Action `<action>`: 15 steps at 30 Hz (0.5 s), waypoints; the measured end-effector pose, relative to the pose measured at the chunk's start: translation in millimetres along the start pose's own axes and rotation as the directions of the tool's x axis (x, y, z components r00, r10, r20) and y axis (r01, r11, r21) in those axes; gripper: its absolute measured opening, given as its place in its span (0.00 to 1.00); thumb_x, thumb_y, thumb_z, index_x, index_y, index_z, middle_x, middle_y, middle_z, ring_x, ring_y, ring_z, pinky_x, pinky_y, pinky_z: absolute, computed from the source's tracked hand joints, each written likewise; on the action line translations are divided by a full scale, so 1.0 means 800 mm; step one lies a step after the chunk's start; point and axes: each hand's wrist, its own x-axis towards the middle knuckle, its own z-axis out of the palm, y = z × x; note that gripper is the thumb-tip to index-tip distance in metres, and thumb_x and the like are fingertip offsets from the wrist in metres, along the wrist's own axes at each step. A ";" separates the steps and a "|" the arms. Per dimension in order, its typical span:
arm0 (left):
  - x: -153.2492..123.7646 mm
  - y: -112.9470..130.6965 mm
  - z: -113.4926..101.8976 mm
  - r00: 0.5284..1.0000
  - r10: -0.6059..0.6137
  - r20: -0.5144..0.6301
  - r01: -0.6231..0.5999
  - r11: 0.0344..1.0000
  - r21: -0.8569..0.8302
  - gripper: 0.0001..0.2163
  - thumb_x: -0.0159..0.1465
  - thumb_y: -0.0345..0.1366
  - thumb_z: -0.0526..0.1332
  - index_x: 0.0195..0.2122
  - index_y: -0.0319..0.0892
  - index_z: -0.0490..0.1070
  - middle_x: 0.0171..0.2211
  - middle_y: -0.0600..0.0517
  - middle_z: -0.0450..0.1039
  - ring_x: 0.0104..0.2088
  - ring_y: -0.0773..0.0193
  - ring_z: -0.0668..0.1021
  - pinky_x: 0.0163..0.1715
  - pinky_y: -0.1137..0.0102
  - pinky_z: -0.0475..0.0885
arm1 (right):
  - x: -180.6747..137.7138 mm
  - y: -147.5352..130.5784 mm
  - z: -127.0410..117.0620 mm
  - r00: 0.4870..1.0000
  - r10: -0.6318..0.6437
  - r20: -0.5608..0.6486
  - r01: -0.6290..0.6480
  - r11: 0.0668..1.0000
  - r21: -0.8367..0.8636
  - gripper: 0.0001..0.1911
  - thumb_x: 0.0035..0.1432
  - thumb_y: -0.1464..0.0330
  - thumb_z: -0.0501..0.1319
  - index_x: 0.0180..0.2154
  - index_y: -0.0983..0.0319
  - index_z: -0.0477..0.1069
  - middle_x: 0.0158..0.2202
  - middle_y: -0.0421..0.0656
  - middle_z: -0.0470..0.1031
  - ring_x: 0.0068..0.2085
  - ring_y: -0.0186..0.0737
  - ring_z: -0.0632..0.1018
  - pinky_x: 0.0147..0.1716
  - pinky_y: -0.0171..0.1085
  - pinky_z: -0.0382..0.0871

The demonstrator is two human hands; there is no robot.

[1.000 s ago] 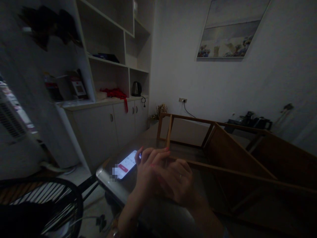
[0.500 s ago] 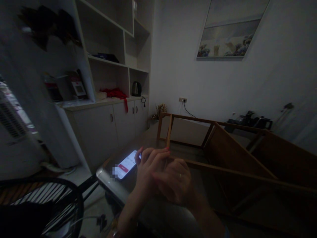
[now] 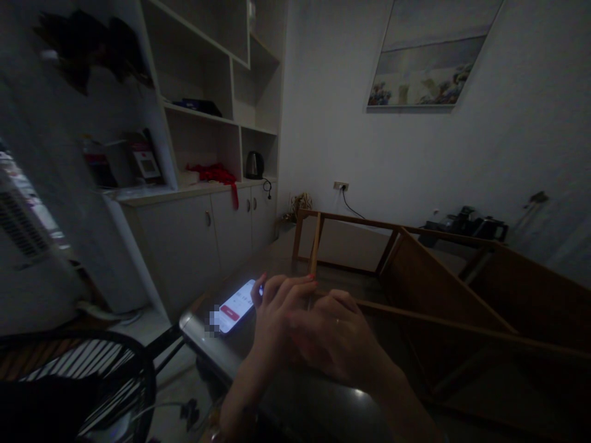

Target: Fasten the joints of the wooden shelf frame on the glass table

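A wooden frame (image 3: 392, 311), like a shelf rack, lies on its side on the dark table. At its near left corner, my left hand (image 3: 277, 314) is curled over the end of the frame, red nails on the crossbar side. My right hand (image 3: 341, 332), with a ring on it, is closed close against my left palm. Its fingers are bent and somewhat blurred, and whatever they pinch is hidden. Left of my left hand, a phone (image 3: 236, 307) with a lit screen and a red button lies on the table.
The table's rounded metal edge (image 3: 203, 338) runs below the phone. A black slatted chair (image 3: 138, 363) stands at lower left. Behind are a white cabinet (image 3: 184, 234) with a kettle (image 3: 254, 165) and red cloth (image 3: 215, 173), and a wall socket (image 3: 340, 186) with a plugged cord.
My right hand has turned at the wrist and shifted slightly, its forearm swinging a little to the right. The left hand, the frame and the phone stay in place.
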 end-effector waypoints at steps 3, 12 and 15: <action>-0.001 0.000 0.002 1.000 -0.022 0.004 0.022 1.000 -0.002 0.09 0.66 0.35 0.55 0.45 0.49 0.71 0.44 0.54 0.79 0.46 0.57 0.71 0.57 0.58 0.51 | 0.002 0.000 -0.008 0.999 0.033 0.043 -0.034 0.999 0.024 0.09 0.67 0.71 0.51 0.46 0.60 0.66 0.29 0.38 0.70 0.35 0.37 0.69 0.42 0.36 0.60; 0.000 -0.001 -0.002 0.999 -0.025 0.027 0.025 1.000 0.003 0.12 0.62 0.36 0.60 0.47 0.48 0.71 0.43 0.52 0.79 0.44 0.55 0.72 0.55 0.57 0.53 | 0.003 -0.005 -0.028 0.960 0.178 0.215 -0.202 0.975 0.094 0.05 0.67 0.67 0.56 0.39 0.60 0.68 0.34 0.41 0.73 0.41 0.39 0.70 0.46 0.38 0.61; 0.001 -0.002 -0.004 0.999 -0.035 0.041 0.035 0.999 -0.002 0.16 0.60 0.33 0.61 0.50 0.46 0.70 0.39 0.52 0.79 0.44 0.55 0.73 0.54 0.58 0.54 | 0.004 -0.007 -0.034 0.946 0.217 0.243 -0.247 0.964 0.102 0.07 0.67 0.63 0.57 0.39 0.61 0.69 0.36 0.42 0.73 0.43 0.40 0.69 0.47 0.38 0.60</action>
